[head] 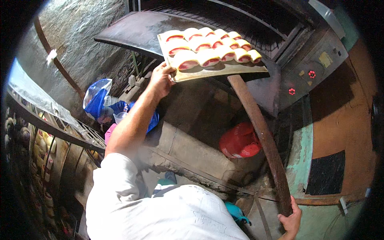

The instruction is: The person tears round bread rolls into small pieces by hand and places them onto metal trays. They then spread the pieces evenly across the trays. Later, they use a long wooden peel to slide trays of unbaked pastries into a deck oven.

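Observation:
My left hand grips the near left corner of a metal baking tray. Several rows of pale rolls with a red filling lie on that tray. My right hand, low at the right, holds the lower end of a long wooden handle, likely of a baker's peel. The handle's upper end reaches beneath the tray's near edge; the tray hides whatever lies under it. Beyond is the lowered metal door of an oven, overlapped by the tray. The oven mouth shows dark inside.
Two red valve knobs stick out from the oven's front panel at right. A red container, perhaps a gas cylinder, stands on the floor below. Blue plastic bags sit at left. A rack at far left holds trays of rolls.

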The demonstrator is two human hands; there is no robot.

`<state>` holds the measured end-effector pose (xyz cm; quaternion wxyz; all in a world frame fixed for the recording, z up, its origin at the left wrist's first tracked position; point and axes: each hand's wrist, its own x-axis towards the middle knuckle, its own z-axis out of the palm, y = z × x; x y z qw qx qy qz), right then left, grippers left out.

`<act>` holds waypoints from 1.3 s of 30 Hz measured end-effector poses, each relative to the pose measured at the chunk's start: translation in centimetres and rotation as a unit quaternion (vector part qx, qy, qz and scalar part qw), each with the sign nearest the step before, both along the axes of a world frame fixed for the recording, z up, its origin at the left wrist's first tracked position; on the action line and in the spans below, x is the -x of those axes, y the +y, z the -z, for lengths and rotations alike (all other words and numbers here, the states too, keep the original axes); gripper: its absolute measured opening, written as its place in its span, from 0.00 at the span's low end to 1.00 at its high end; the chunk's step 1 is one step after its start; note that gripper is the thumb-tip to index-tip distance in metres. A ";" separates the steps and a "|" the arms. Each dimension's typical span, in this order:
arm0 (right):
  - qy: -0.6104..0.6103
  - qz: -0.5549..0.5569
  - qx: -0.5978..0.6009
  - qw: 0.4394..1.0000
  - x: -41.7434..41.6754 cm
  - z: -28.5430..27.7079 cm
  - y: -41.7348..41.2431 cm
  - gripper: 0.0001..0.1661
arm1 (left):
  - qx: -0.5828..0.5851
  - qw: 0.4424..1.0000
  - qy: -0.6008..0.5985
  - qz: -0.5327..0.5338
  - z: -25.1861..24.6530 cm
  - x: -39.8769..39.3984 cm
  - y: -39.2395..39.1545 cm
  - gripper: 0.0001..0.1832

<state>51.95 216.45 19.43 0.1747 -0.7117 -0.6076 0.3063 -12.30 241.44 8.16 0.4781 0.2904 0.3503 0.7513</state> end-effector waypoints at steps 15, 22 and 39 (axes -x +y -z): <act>-0.017 -0.113 -0.026 0.993 7.9 1.0 3.2 0.56 | 0.056 0.967 0.196 -0.152 0.5 -15.1 2.5 0.26; 0.020 -0.141 0.013 0.990 6.4 -0.9 3.9 0.53 | 0.159 0.896 0.379 -0.171 -2.6 -11.2 6.1 0.24; -0.047 -0.267 -0.048 0.961 -0.8 2.0 13.6 0.53 | 0.432 0.717 0.546 -0.012 34.7 -15.3 -33.1 0.24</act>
